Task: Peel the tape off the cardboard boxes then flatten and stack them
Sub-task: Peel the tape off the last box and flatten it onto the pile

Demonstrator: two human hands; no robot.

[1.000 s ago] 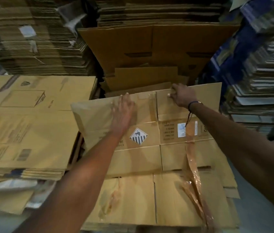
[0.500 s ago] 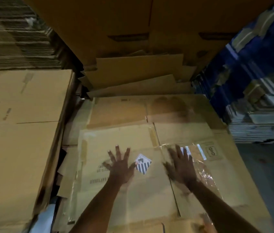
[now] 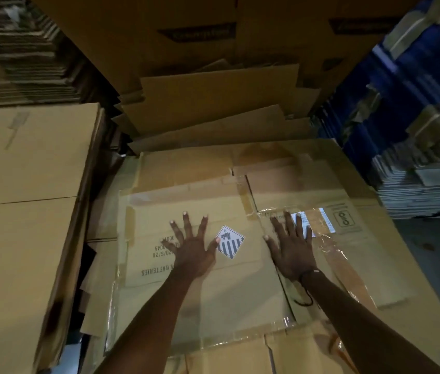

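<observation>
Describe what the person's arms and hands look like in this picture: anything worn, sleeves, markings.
Both forearms are bare, with no sleeves in view and no gloves. The right hand has a thin dark cord bracelet at the wrist, with a loose loop of cord hanging below it. The left hand and its wrist wear nothing. No rings or watch show. The fingernails on both hands look pale and short.

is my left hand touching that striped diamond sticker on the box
Touching. In the head view, the left hand lies flat with fingers spread on the flattened box, and its thumb tip overlaps the left corner of the diamond sticker.
</observation>
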